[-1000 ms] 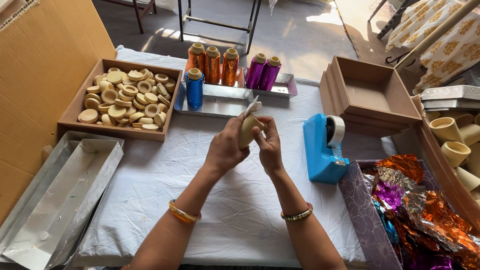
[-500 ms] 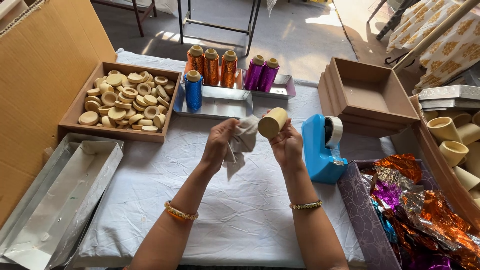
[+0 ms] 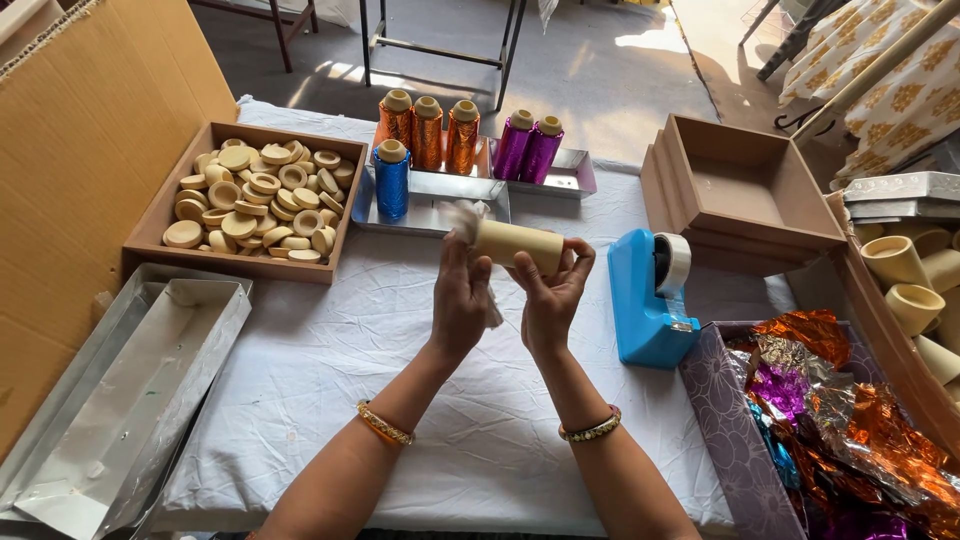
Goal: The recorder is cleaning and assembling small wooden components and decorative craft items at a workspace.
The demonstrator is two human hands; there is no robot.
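White-clothed table is strewn with boxes; near its far edge a cream cardboard tube is gripped by both hands, left hand and right hand, fingers closed around it.

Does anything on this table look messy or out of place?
Nothing is spilled or broken. Only the crumpled metallic foil sheets lie in a loose heap in the purple patterned box; the shiny thread spools stand upright.
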